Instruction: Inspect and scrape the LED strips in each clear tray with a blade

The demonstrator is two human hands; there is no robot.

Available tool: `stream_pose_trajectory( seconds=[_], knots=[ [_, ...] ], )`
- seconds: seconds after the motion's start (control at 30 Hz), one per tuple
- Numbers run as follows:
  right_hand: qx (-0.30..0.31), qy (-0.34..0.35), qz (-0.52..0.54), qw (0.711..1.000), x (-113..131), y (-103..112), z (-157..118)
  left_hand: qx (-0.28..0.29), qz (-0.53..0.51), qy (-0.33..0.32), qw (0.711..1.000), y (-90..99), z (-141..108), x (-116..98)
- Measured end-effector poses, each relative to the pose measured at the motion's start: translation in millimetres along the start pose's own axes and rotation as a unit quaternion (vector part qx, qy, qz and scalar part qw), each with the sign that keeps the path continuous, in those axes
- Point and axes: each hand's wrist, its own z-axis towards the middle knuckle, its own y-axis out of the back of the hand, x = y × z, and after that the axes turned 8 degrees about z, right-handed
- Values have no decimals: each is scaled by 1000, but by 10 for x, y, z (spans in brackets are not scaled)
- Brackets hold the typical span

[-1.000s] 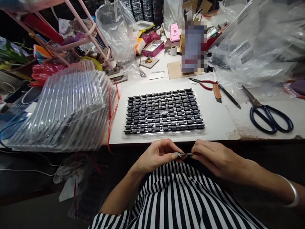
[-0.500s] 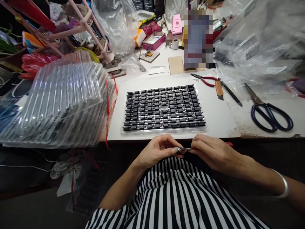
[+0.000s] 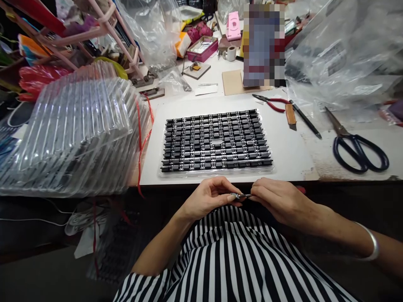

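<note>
A tray stack [image 3: 75,126] lies left of the filled tray [image 3: 176,174], pliers [image 3: 267,100] and scissors [image 3: 345,135] to its right, a box [image 3: 206,54] and roll [image 3: 231,53] behind it, and before it the left hand [image 3: 208,200] and right hand [image 3: 285,205], a small part [image 3: 236,196] between them.

Worktable [image 3: 220,67]: white top, spanning left to right, worn brown at the near right.
Rack [image 3: 108,19]: pink, open-framed, far left.
Floor [image 3: 37,279]: grey, near left.
Light: bright across the tabletop, dim beneath.
</note>
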Motion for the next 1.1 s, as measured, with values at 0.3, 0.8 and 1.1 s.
stream_pose_trajectory(
  seconds=[0.3, 0.8, 1.1],
  knots=[
    [-2, -43, 33, 999, 44, 3, 33, -10, 11, 3, 1000, 10, 10, 18],
    [21, -34, 25, 999, 70, -40, 34, -2, 14, -3, 1000, -8, -19, 3],
    [4, -24, 20, 999, 8, -69, -2, -20, 46, -7, 999, -61, -15, -30]
  ],
)
